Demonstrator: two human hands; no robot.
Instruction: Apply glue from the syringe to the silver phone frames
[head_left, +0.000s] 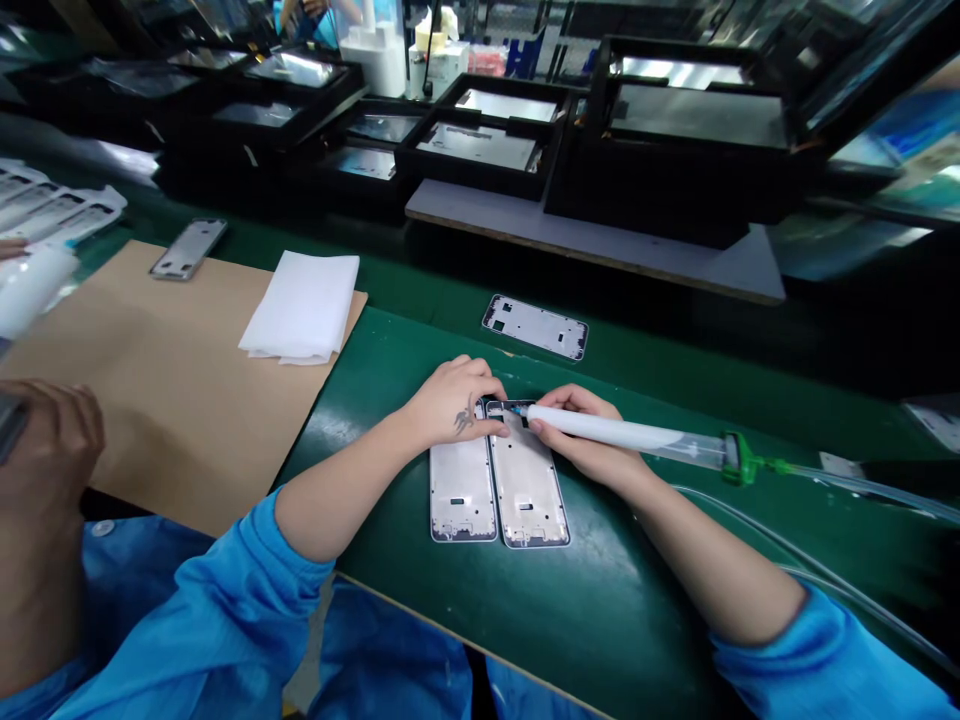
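Observation:
Two silver phone frames lie side by side on the green work surface. My left hand (456, 402) covers the top of the left phone frame (463, 475), with its thumb and forefinger gripping the upper left corner of the right phone frame (528, 480). Pinched in my right hand (589, 437) is a glue syringe (630, 431) filled with white, with a green cap at its rear and a clear hose. Its thin tip is at the top of the right frame; whether it touches is too small to tell. Farther back lies another phone frame (535, 328).
On the left, brown cardboard (172, 400) carries folded white sheets (304, 305) and a phone frame (189, 248). A co-worker's hand (52, 440) is at the left edge. Black trays (480, 175) line the back, several above a grey board (600, 240). A hose (862, 485) runs right.

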